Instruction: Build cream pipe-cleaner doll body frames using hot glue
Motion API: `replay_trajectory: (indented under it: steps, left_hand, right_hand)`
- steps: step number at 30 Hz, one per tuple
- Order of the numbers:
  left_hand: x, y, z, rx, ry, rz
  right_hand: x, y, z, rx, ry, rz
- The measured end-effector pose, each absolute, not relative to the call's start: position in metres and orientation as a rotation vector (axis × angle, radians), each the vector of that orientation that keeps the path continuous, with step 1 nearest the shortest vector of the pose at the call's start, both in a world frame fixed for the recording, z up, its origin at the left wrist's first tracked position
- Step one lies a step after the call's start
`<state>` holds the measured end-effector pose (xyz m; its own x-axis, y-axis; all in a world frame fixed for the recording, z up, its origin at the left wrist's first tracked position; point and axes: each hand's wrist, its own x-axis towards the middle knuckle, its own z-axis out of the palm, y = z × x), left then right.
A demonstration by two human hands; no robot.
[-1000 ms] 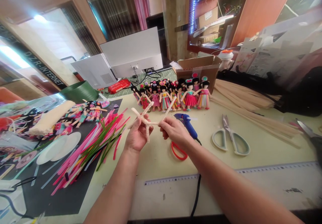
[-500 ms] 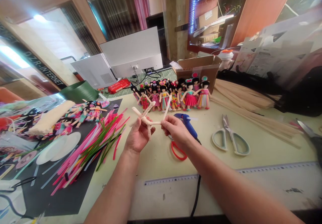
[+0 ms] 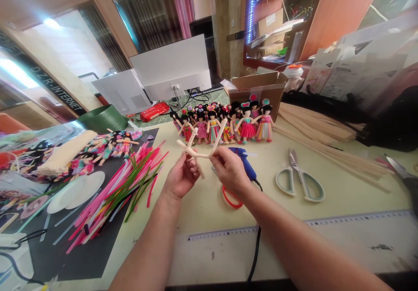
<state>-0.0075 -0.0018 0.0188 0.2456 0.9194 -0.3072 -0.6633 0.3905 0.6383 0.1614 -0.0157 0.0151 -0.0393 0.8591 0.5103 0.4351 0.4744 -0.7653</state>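
cream fuzzy figure (image 3: 193,153), partly hidden by left hand (image 3: 179,178)

L hand (image 3: 180,178) & R hand (image 3: 231,171) nr e/o, fingers (image 3: 218,164) pinched, forearms (image 3: 152,238) bare

I'm looking in on a craft workshop, tucked into what seems an office! Here on the bench (image 3: 212,214): a blue glue gun (image 3: 245,164), pale-handled scissors (image 3: 296,165), a ruler strip (image 3: 222,233), pink and green fuzzy stems (image 3: 114,197) heaped left, a crowd of little dolls (image 3: 246,127) by a cardboard box (image 3: 256,82). And behind, the office shows: 1 big white monitor (image 3: 170,66), back turned, dark cables (image 3: 196,93) below.
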Motion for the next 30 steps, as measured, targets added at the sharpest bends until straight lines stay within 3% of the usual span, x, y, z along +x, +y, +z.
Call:
replay_trajectory:
  steps: [18,30]
  left_hand:
    - [-0.015,-0.004,0.022,0.522,0.806,1.012]
    - [-0.010,-0.005,0.017,0.899,0.991,1.198]
  right_hand:
    - [0.161,-0.018,0.017,-1.151,-1.722,0.553]
    - [0.163,-0.006,0.012,-1.178,-1.219,1.231]
